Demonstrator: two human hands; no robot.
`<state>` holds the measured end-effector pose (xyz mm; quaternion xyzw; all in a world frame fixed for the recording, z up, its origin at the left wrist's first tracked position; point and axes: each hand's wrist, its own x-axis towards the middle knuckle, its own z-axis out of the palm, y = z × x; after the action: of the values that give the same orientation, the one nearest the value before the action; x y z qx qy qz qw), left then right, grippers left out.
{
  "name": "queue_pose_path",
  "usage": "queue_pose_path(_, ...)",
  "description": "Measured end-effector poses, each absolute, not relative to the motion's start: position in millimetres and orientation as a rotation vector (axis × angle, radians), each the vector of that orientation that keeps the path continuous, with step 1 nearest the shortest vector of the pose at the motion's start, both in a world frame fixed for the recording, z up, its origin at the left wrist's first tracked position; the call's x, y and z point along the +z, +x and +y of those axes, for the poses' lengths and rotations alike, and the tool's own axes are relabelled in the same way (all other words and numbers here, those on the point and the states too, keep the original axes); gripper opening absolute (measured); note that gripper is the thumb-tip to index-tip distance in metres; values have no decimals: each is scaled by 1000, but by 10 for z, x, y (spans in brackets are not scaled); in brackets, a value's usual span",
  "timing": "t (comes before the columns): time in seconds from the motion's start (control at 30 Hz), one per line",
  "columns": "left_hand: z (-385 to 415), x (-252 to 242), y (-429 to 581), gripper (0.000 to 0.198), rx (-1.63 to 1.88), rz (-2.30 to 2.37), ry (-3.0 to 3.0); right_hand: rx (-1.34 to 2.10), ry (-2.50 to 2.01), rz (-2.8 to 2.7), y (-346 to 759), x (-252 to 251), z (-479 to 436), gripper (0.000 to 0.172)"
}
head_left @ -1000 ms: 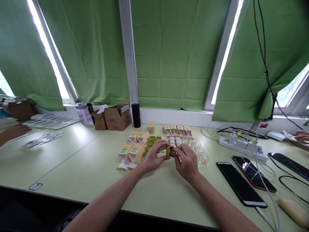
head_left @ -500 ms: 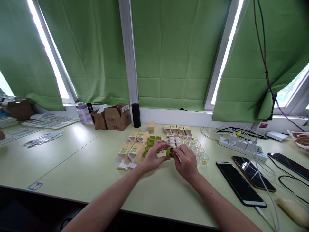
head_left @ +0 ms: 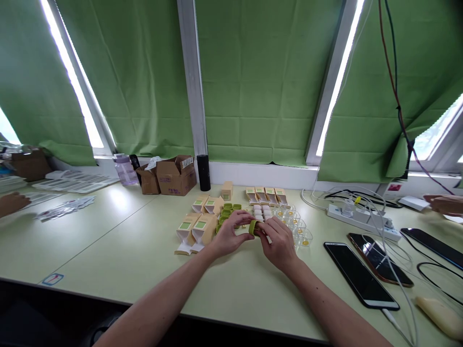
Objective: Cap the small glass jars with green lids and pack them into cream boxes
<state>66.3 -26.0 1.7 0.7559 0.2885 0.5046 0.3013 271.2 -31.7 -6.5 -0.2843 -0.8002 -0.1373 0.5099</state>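
Over the middle of the table, my left hand [head_left: 231, 234] pinches a small green square holder [head_left: 252, 228] between thumb and fingers. My right hand [head_left: 280, 242] is closed at the holder's right side, its fingertips at or inside the opening; whether anything else is between them is hidden. Several like green holders [head_left: 227, 207] lie just behind my left hand. Pale pinkish blocks [head_left: 257, 210] stand in rows behind the hands. Clear cups with yellow centres [head_left: 306, 237] are grouped beside my right hand. Open tan cartons with green labels [head_left: 204, 229] lie left of my left hand.
More tan cartons [head_left: 269, 195] line the back. Brown cardboard boxes [head_left: 176, 176] and a black bottle [head_left: 203, 172] stand by the wall. Phones [head_left: 360, 274] and a power strip [head_left: 361, 221] with loose cables lie right. Other people's hands show at left [head_left: 13, 203] and right [head_left: 444, 204].
The green holder has turned slightly in my hands, and my right fingertips have shifted at its opening. Another person's hand reaches further in at the left; one at the right has moved.
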Motion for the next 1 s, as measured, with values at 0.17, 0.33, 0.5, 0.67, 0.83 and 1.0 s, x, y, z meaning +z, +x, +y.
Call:
queue_pose_path(0.17,-190,-15,602,44,1388,798,2045,-238,-640,-1945,2765,-81,-314,28)
queue_pose_path(0.33,-130,-65,554,46,1478,901,2104,-188,-692,-1901,2770,-90,-334,40)
queue_pose_path(0.5,-176,-48,580,49,1433,993,2216,-169,-727,-1964,2739,-131,-317,58)
queue_pose_path(0.67,-237,-2,619,50,1414,966,2242,-112,-700,-1954,2722,-183,-291,55)
queue_pose_path(0.83,-265,50,612,44,1428,975,2211,-35,-707,-1871,2726,-180,-288,51)
queue_pose_path(1.0,-250,40,630,16,1354,1091,2083,7,-698,-1830,2724,-184,-288,50)
